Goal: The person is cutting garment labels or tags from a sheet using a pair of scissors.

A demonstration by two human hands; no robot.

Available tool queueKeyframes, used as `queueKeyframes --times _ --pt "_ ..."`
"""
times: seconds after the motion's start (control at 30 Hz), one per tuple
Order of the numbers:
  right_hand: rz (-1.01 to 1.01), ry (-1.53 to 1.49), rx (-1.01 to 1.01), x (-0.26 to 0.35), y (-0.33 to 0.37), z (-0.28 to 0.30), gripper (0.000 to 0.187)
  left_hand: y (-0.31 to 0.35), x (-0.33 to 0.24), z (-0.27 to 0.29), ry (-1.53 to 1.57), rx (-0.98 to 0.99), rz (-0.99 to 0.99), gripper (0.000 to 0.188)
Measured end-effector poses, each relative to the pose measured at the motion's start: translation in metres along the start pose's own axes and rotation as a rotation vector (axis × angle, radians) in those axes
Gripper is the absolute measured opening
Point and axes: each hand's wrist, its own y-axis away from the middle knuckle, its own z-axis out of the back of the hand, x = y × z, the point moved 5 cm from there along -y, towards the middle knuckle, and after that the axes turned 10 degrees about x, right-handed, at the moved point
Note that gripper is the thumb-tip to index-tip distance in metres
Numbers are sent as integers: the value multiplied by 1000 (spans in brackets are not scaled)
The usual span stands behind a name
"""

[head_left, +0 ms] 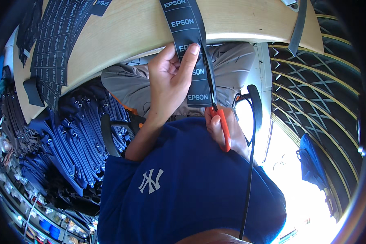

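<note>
My left hand (169,81) pinches a long black strip of printed fabric labels (187,28) that hangs over the edge of the wooden table (122,32). The thumb presses on the strip's front and the fingers are behind it. My right hand (225,130) grips orange-handled scissors (220,122). Their dark blades run up along the strip's right edge. Below both hands are my blue shirt and khaki trousers.
A large black sheet of the same printed labels (55,44) lies on the table's left part. A pile of blue straps with metal eyelets (79,138) sits at my left. A black strap (254,122) hangs at right, near a lattice of wooden slats (321,89).
</note>
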Motion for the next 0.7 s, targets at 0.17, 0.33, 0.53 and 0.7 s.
queueKeyframes --times 0.17,0.33,0.53,0.7 --pt "85 -38 50 -2 -1 -2 77 5 -3 -4 -56 39 15 12" --pt "58 -34 24 1 -2 -3 78 8 -1 -6 -21 35 68 13" --pt "24 -27 -5 -6 -3 -5 80 8 2 -7 23 13 57 12" --pt "-87 -160 -8 -3 -4 -5 79 7 1 -5 -11 31 59 11"
